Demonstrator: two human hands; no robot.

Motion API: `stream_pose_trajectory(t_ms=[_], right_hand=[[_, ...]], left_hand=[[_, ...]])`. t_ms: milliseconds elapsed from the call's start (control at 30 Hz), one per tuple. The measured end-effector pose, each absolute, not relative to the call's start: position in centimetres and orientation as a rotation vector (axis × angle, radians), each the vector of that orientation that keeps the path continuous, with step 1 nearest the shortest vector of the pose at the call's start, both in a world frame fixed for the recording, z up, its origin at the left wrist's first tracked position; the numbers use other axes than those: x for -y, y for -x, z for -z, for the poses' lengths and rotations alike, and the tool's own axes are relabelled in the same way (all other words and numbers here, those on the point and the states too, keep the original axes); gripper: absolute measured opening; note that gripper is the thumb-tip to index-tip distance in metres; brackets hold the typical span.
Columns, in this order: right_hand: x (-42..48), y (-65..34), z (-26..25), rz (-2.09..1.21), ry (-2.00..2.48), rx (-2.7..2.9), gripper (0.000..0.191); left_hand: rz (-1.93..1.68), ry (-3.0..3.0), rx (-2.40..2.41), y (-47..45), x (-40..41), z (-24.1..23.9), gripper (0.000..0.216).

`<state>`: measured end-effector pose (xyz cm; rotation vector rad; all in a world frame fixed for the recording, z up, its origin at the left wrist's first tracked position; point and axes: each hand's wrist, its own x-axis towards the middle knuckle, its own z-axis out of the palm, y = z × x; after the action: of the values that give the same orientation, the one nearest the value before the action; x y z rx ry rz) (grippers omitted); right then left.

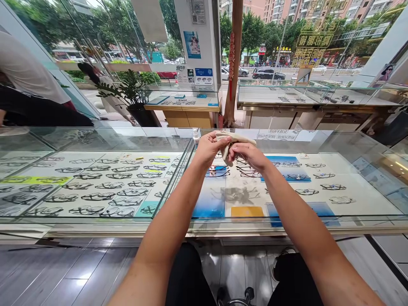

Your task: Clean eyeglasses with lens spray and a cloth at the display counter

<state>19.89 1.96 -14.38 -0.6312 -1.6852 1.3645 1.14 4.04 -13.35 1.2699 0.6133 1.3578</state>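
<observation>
My left hand point(208, 148) and my right hand point(248, 154) are raised together above a glass display counter point(318, 140). Both pinch a beige cloth point(237, 138) that is bunched between the fingers. Whatever the cloth wraps is hidden. Under the glass lie several rows of spectacle frames point(105, 187) on white, blue and yellow trays.
A small spray bottle point(196, 135) stands on the counter just left of my hands. Another person in a white top point(25, 68) stands at the far left. More glass counters point(283, 94) and a potted plant point(134, 91) stand behind, before the shop window.
</observation>
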Motion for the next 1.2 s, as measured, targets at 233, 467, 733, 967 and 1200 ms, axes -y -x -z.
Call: stream_pose_trajectory(t_ms=[233,467,733,967,1200], right_hand=[[-2.4,-19.8,14.5,-1.378,0.617,1.635,0.033],[-2.2,-20.2,14.4,-1.385,0.626,1.518,0.032],[-2.5,-19.8,14.9,-1.446,0.549,1.494,0.033],[-2.7,-19.7,15.1,-1.464,0.522,1.494,0.035],[-2.9,-19.6,15.3,-1.467,0.535,1.505,0.037]], left_hand=[[-1.200,-1.323,-0.537,-0.8,-4.1,13.3,0.055],[-1.163,-1.294,-0.439,-0.4,-4.0,12.8,0.056],[-1.153,-1.274,-0.442,-1.6,-3.2,13.1,0.061],[-1.098,-1.239,-0.451,-2.4,-3.7,14.2,0.047],[-1.151,-1.288,-0.433,-2.5,-3.5,14.1,0.053]])
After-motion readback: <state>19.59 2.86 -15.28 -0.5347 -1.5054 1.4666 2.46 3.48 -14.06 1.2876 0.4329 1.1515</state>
